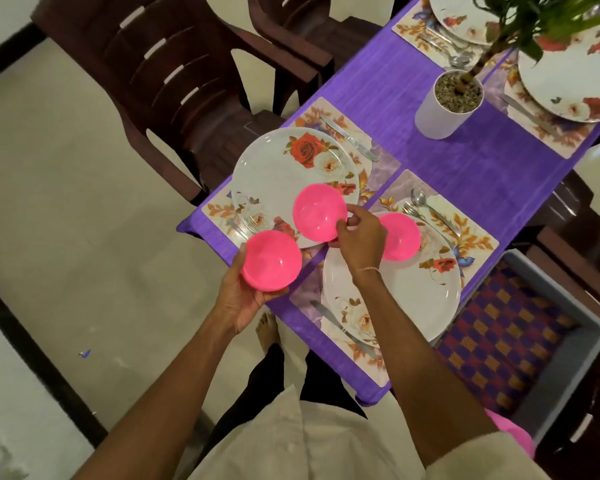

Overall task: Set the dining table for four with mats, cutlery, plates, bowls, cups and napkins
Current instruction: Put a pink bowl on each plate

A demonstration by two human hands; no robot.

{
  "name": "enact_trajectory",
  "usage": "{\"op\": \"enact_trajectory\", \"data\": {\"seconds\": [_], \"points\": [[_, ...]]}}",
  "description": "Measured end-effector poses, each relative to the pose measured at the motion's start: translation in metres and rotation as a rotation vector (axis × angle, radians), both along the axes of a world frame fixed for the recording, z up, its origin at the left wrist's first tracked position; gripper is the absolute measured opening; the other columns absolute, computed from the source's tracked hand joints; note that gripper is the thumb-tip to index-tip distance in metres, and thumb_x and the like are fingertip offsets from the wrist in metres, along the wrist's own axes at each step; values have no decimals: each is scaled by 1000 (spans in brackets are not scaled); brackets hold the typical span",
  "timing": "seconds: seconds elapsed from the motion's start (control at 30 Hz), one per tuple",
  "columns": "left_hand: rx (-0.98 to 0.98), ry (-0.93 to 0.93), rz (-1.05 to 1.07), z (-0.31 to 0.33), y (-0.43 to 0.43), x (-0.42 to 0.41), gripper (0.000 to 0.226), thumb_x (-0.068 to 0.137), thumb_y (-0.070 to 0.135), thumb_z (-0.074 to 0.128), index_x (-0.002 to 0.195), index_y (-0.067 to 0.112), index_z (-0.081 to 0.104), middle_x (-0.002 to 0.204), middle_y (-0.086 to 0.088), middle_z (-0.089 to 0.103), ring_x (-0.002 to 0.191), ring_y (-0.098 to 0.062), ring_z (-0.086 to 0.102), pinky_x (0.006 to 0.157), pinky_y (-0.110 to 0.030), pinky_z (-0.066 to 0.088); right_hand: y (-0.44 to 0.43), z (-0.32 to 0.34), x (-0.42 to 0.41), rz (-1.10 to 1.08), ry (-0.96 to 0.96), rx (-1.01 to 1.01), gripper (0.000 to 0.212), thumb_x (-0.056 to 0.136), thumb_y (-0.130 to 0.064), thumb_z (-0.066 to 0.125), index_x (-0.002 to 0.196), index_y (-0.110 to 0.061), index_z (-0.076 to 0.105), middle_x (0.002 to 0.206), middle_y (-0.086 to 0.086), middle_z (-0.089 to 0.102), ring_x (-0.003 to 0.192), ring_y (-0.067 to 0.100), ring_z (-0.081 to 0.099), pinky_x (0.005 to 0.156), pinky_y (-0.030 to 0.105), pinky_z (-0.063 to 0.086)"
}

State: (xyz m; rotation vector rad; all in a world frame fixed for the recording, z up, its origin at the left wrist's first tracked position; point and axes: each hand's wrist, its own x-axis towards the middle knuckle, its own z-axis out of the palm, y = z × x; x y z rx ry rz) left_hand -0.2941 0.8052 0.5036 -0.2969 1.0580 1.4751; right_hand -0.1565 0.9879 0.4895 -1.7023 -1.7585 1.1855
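My left hand (240, 299) grips a pink bowl (271, 260) from below, off the table's near-left edge. My right hand (360, 237) pinches the rim of a second pink bowl (318, 212), held over the edge of the left floral plate (281, 168). A third pink bowl (399, 236) stands on the near plate (413, 292), partly hidden behind my right hand. Both plates lie on floral mats (471, 233) with a knife (350, 137), a fork (426, 216) and a spoon (419, 197). Two more plates (568, 81) lie on mats at the far end.
A purple cloth (430, 147) covers the table. A white pot with a plant (444, 105) stands mid-table. Dark brown chairs (174, 74) stand at the left and behind. A grey bin with a checked cloth (520, 334) sits at the right. My bare foot (267, 329) is below.
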Motion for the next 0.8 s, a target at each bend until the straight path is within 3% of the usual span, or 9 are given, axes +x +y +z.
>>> {"op": "enact_trajectory", "data": {"seconds": [0.07,0.13,0.37,0.63,0.8], "points": [[-18,4,33,-6,-11,-8,59,97,53,57,145,19,54,148,-24,49,118,-41,66,72,-53,63,3,-11,-14,81,-83,-43,36,93,-12,66,129,-17,69,96,7,75,95,32,72,91,49,58],[-35,6,61,-10,-19,-15,53,101,51,48,142,19,56,145,-23,52,113,-39,68,69,-50,62,2,-21,-25,138,-146,-64,40,94,-11,64,134,-17,66,107,14,76,102,32,70,92,42,55],[-55,18,82,-10,-29,-25,49,101,51,46,137,20,60,134,-19,59,110,-37,69,72,-50,62,-2,-41,-43,202,-216,-123,38,97,-17,60,135,-16,65,124,12,72,112,33,67,99,42,50],[-77,10,79,-11,-26,-23,48,101,48,46,137,20,59,134,-18,59,108,-37,70,69,-48,62,-4,-41,-39,231,-201,-111,40,98,-23,65,137,-14,63,125,11,72,112,30,68,104,44,49],[-65,15,46,-12,-26,-18,48,103,49,45,139,20,58,137,-19,58,112,-38,69,72,-50,62,-7,-33,-29,153,-153,-136,49,101,-41,60,143,-17,56,118,9,74,115,27,65,106,46,49]]}}
